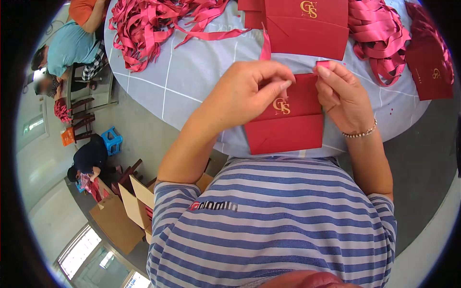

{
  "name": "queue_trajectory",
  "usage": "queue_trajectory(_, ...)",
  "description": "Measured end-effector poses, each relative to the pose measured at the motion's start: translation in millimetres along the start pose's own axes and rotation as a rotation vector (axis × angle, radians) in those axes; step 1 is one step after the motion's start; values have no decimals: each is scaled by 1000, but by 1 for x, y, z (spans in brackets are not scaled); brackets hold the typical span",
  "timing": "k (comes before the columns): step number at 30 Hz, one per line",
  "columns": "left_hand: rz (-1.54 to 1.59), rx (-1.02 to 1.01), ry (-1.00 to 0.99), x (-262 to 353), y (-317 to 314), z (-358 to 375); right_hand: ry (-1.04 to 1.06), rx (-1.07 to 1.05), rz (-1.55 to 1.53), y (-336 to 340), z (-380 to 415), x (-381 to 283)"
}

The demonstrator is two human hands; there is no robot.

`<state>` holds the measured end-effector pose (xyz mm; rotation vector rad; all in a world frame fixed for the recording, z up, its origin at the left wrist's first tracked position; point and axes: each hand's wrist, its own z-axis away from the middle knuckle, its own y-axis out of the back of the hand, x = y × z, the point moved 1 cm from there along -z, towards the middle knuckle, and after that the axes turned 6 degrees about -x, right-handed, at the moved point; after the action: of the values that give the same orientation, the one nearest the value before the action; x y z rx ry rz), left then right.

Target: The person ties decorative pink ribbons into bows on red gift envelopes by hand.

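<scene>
A red paper envelope or flat bag (288, 132) with gold letters lies on the table edge in front of me, a fold line across it. Over its upper left is my left hand (249, 93), thumb and forefinger pinched together; what they hold, if anything, I cannot make out. My right hand (343, 93), at the upper right corner, pinches a short end of pink-red ribbon (322, 63) between thumb and finger. Another strip of ribbon (266, 45) runs down behind my left hand. Just beyond lies a larger red bag (307, 36) with the same gold letters.
Heaps of loose ribbon (137, 33) and bundled ribbon (377, 33) lie on the checked tablecloth (187, 77). At right is another red bag (430, 72). Left on the floor are cardboard boxes (117, 225) and a blue stool (111, 140); several people sit there.
</scene>
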<state>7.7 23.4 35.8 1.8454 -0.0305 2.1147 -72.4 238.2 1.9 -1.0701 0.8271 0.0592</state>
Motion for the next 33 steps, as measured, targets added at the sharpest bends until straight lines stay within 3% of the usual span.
queue_trajectory(1,16,84,-28,-2,-1,-4,-4,-3,-1,0,1,2)
queue_trajectory(2,16,88,-26,-2,0,-7,134,59,55,-1,4,3)
queue_trajectory(3,-108,89,-1,-1,1,-11,273,122,110,-3,7,4)
queue_trajectory(7,-465,53,-40,-5,0,-20,404,204,101,-17,19,-2)
queue_trajectory(10,-638,-2,-129,-7,-2,-24,428,-2,50,-8,34,-6)
queue_trajectory(11,-633,-2,-128,-8,-2,-26,424,1,52,-7,36,-6)
queue_trajectory(13,-656,-15,-255,-8,-2,-28,490,-217,172,-7,40,-6)
queue_trajectory(15,-604,-40,-217,-6,-3,-28,433,-193,217,-7,49,-5)
queue_trajectory(17,-553,-65,-180,-3,-4,-27,310,-25,302,-3,53,-1)
queue_trajectory(18,-461,-94,-76,0,-4,-26,308,-23,300,-2,55,1)
queue_trajectory(20,-369,-123,28,0,-4,-26,185,166,560,1,57,4)
queue_trajectory(24,-333,-123,9,2,-5,-24,177,268,738,-13,53,11)
queue_trajectory(26,-331,-123,7,2,-5,-22,377,164,1162,-13,49,11)
queue_trajectory(33,-339,-106,3,4,-10,-18,417,252,1388,-26,41,9)
